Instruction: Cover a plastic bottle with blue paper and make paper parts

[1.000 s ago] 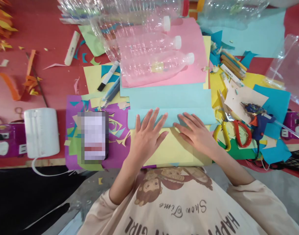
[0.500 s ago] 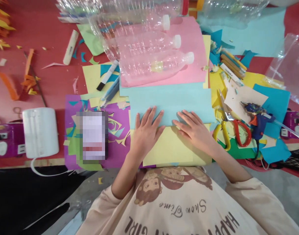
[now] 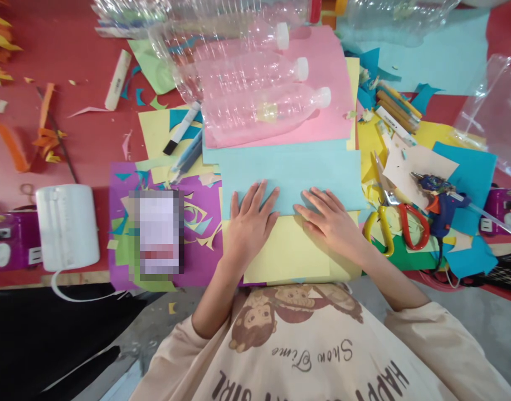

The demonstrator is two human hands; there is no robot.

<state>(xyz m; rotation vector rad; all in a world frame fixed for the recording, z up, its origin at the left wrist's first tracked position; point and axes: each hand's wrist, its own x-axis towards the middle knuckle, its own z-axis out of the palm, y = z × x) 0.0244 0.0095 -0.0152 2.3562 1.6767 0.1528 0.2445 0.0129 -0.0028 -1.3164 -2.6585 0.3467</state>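
Observation:
My left hand (image 3: 250, 225) lies flat with its fingers spread, the fingertips on a light blue sheet of paper (image 3: 288, 167). To the right, my right hand (image 3: 332, 225) rests the same way, fingers apart on the lower part of that sheet. Below the blue edge, between my wrists, a pale yellow sheet (image 3: 288, 256) shows. Several clear plastic bottles (image 3: 259, 111) with white caps lie on their sides on pink paper (image 3: 330, 125) just beyond the blue sheet. Neither hand holds anything.
To the right lie scissors with yellow and red handles (image 3: 414, 227), a blue glue gun (image 3: 445, 214) and pencils (image 3: 399, 108). On the left are a blurred-out phone-like object (image 3: 159, 231) on purple paper, a white box-shaped device (image 3: 67, 228), a marker (image 3: 182, 128) and paper scraps.
Both hands stay flat in the same place on the paper. The view has shifted very slightly; nothing was taken hold of or let go.

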